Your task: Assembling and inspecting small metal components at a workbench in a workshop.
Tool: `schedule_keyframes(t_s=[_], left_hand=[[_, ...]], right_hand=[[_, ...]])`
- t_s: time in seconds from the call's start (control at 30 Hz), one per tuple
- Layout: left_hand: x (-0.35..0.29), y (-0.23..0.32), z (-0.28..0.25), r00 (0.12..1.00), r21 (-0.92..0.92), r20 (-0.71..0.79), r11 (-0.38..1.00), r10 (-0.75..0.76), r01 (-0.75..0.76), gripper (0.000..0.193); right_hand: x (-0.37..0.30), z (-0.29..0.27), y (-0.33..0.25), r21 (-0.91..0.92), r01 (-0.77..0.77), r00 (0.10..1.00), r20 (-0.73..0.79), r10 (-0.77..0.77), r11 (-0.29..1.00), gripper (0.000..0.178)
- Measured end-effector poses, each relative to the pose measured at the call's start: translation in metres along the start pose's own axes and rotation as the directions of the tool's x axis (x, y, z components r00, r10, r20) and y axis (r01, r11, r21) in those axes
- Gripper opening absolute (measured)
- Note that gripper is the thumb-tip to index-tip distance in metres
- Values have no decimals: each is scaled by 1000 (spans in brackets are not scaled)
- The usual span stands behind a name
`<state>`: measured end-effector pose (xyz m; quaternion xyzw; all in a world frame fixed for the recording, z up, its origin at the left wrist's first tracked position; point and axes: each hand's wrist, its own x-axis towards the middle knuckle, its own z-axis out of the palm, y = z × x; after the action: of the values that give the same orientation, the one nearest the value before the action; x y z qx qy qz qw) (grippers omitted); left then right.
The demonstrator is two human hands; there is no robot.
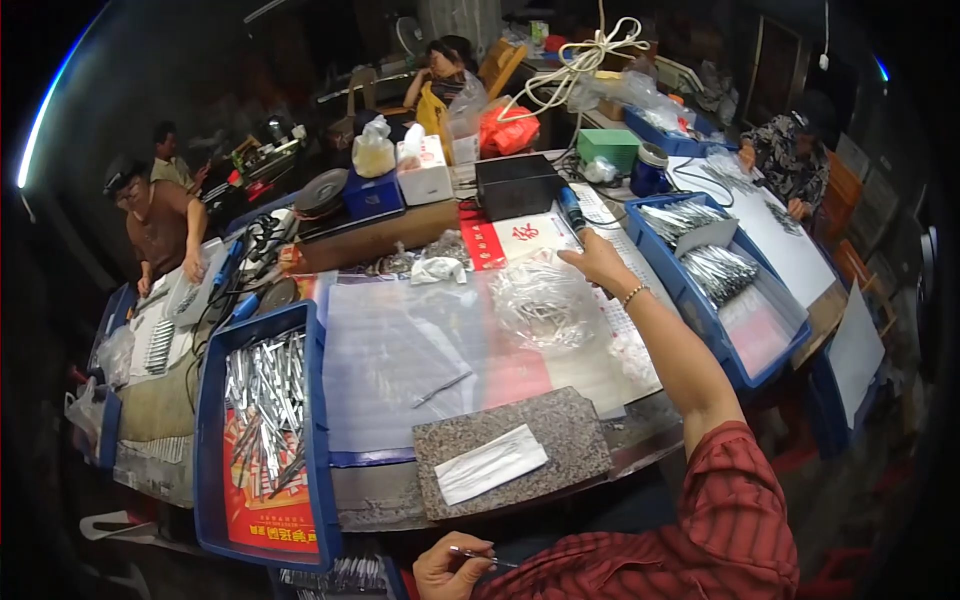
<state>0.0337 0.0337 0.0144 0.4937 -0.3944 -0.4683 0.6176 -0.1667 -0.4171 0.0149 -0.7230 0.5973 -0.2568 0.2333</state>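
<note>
Metal strip (484, 557) pinched in left hand (447, 570), near stone slab (570, 435); right hand (601, 263) wrapped round blue tool (571, 206) beyond plastic bag (512, 288) — pulling back could snag bag, spilling contents; slack pinch could drop strip.

reaching far forward with the right arm (676, 345), nearly straight, slanting up and inward across the view. showing the back of the right hand (600, 262) at its far end, with wrist (627, 283) in line and fingers partly bent. holding the left hand (450, 568) low, close to the body, curled in, with thumb (470, 576) pressed into a pinch.
</note>
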Motion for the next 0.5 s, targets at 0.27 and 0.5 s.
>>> schedule_keyframes(t_s=[0.27,0.5], left_hand=[[-5,0,-5,984,-59,-110,989,-138,132,12],[2,-2,4,976,-92,-48,973,-215,210,12]], right_hand=[[-3,-5,-50,217,267,962,-121,-245,939,15],[-39,-10,-96,39,567,823,-72,-563,823,13]])
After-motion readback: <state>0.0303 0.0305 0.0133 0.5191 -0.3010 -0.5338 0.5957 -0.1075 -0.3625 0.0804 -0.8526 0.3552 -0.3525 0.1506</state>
